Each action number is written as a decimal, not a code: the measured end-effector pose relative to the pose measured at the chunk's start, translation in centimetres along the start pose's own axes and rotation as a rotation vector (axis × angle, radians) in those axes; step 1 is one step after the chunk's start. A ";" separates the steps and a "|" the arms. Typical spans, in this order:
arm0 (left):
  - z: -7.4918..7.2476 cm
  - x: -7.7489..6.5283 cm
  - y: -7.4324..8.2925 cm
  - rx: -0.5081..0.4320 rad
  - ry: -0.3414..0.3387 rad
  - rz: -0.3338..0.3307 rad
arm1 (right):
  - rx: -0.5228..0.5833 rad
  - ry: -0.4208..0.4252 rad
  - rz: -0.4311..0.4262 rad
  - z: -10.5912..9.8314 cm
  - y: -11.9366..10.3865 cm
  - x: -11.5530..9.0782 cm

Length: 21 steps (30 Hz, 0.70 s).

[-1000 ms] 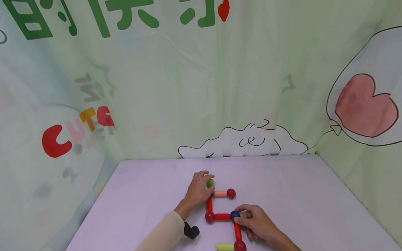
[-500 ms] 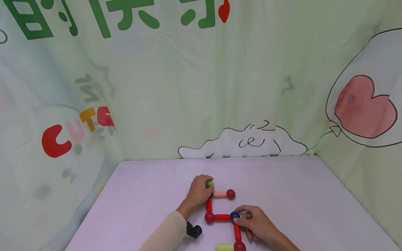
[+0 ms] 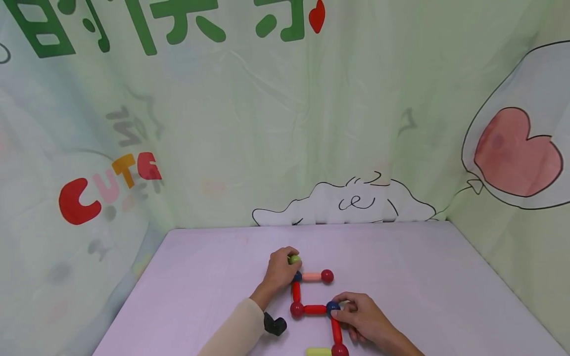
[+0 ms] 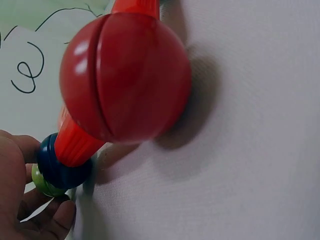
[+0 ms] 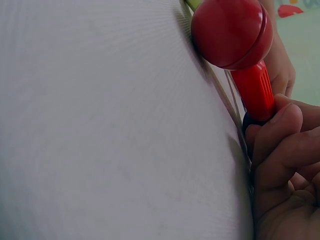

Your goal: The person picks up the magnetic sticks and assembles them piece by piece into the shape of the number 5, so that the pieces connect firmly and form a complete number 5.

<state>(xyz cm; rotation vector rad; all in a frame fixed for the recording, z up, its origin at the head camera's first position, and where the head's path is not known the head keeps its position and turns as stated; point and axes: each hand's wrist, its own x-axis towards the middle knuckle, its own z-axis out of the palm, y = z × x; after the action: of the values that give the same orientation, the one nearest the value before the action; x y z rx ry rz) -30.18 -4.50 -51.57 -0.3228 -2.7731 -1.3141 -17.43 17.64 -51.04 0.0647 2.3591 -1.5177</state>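
Observation:
On the table lies a chain of balls and rods. My left hand (image 3: 279, 269) curls its fingers round a green ball (image 3: 295, 259) at the chain's far end, beside a blue ball (image 3: 297, 277). The left wrist view shows that green ball (image 4: 46, 182) behind the blue one, with fingers on either side. With thumb and fingers, my right hand (image 3: 367, 316) pinches a second blue ball (image 3: 332, 309) at the middle joint. Red rods link it to a red ball (image 3: 297, 309) on the left and a nearer red ball (image 3: 340, 350). In the right wrist view fingers mostly hide the blue ball.
A pink rod (image 3: 311, 277) with a red ball (image 3: 327, 276) branches right from the far blue ball. A yellow-green rod (image 3: 318, 351) sticks out at the near end. By the left sleeve lies a black object (image 3: 275, 324). A printed curtain (image 3: 285, 123) stands behind the table (image 3: 392, 252).
My left fingers, raised and loosely spread a second ago, have closed round the green ball. It has shifted slightly left, uncovering more of the blue ball. My right hand keeps its place.

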 end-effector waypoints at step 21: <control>-4.0 -2.6 -0.5 -0.060 0.035 0.058 | -0.006 0.012 -0.009 0.1 -0.3 -0.2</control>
<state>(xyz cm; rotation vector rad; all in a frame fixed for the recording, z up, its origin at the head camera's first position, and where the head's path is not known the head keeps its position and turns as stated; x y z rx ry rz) -27.86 -8.30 -49.75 -0.3766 -2.6792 -1.3773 -17.29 17.41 -50.76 0.0617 2.3765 -1.5184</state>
